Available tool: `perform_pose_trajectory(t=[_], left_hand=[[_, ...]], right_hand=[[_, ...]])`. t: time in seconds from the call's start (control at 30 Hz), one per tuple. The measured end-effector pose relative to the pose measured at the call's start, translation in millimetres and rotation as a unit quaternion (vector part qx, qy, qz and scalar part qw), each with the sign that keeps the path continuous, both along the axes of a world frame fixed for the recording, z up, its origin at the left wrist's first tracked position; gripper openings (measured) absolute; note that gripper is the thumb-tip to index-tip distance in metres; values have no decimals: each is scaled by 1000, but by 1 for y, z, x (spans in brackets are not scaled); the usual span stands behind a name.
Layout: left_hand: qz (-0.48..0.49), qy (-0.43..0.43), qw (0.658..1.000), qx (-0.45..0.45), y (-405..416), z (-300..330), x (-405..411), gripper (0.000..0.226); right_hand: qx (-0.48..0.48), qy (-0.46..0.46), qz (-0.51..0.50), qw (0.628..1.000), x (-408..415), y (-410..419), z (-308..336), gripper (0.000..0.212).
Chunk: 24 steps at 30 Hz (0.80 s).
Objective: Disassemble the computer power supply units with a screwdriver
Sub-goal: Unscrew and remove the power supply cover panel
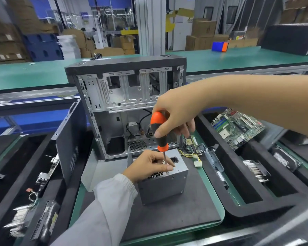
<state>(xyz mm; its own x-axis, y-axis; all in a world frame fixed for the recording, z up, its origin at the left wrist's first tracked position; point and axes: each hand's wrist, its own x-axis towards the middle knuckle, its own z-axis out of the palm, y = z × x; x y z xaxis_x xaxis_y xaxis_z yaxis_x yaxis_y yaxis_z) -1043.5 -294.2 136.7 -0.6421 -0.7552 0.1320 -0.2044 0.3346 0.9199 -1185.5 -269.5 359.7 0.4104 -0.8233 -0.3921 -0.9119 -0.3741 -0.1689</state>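
Observation:
A grey metal power supply unit [164, 185] stands on a dark mat in front of me. My right hand [174, 112] grips the orange and black handle of a screwdriver [158, 132], held upright with its tip down on the unit's top face. My left hand [149, 166] rests on that top face, and its thumb and fingers pinch the thin metal shaft near the tip. Yellow and black wires [192, 154] with a white connector trail from the unit's far right side.
An opened computer case [124, 96] stands just behind the unit, its side panel [69, 144] leaning at the left. Black foam trays flank the mat: the right one holds a motherboard [236, 126] and a drive [283, 160], the left one small parts.

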Motion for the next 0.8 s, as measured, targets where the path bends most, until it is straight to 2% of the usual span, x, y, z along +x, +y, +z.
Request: perform_pose_trajectory(t=[0.07,0.17,0.33,0.5,0.7,0.8], left_hand=[[4,-38,999,-34,-1,1,1,12],[19,-117,983,-141,-3,1,2,15],[32,-187,963,-190,3,0,1,16],[30,-213,957,-195,11,8,-3,14],[20,-299,924,-239,18,12,-9,11],[45,-253,953,-162,18,11,-6,16]], right_hand=[[-11,-24,-9,1000,-2,1,1,26],[-39,-22,-37,998,-6,3,-2,31],[-24,-33,-62,997,-13,5,-3,32],[-37,-57,-71,995,-15,4,2,34],[-48,-75,-80,993,-15,2,5,33],[-54,-80,-76,992,-15,3,4,33]])
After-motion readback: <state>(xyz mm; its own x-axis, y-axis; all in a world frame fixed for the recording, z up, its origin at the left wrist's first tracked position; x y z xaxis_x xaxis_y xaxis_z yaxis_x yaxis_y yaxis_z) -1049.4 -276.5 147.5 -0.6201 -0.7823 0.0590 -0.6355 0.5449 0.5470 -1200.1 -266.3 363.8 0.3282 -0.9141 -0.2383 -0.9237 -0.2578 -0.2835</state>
